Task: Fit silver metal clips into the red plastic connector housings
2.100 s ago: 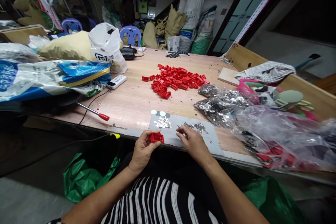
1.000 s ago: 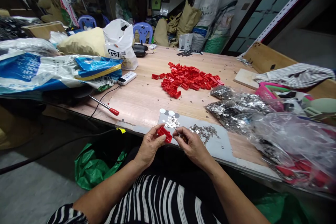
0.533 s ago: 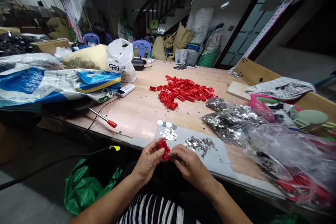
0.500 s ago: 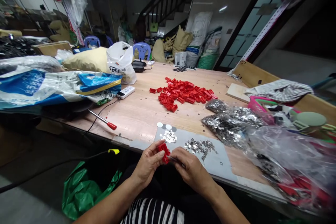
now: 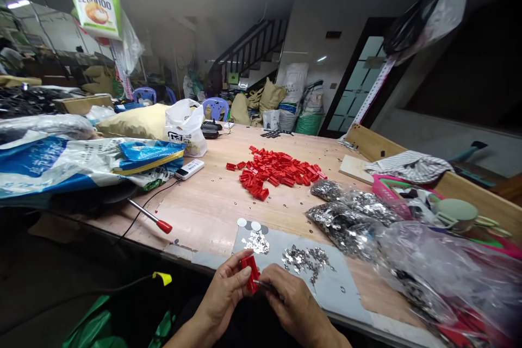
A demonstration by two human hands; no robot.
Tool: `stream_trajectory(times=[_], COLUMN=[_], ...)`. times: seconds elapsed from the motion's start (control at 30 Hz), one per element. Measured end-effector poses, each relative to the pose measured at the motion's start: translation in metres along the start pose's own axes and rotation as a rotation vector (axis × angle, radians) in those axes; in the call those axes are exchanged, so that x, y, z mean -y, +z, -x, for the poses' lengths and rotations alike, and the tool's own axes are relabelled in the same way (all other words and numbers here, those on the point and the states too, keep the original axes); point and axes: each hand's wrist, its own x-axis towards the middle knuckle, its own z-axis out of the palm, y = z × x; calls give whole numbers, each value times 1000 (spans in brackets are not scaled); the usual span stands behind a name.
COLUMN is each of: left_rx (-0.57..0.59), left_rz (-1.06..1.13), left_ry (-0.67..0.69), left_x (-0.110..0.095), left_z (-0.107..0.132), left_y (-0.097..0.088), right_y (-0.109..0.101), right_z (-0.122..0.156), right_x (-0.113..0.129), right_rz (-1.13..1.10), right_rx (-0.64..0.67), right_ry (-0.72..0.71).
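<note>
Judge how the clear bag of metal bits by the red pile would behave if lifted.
The bag would likely sag and shift: its thin film lies crumpled on the table. Probably heavy for its size, packed full of metal bits.

Only two hands and short stretches of forearm in view, low at the bottom edge. Left hand (image 5: 225,298) broad, with thick fingers, creased knuckles and short nails. Right hand (image 5: 290,304) of much the same build, its back wide and lightly ridged. Wrists uncovered, left forearm (image 5: 191,333) and right forearm (image 5: 324,335) likewise uncovered as far as the frame reaches. Between them a dark patch (image 5: 250,326), perhaps black clothing, too dim to tell for sure.
</note>
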Motion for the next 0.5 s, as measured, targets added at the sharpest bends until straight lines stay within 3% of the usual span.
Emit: stream_trajectory(times=[0.5], left_rx=[2], left_rz=[-17], left_ry=[0], left_x=[-4], left_z=[0], left_y=[1], right_y=[-5], right_z=[-4], right_x=[11], right_rz=[125], right_rx=[-3], right_ry=[-48])
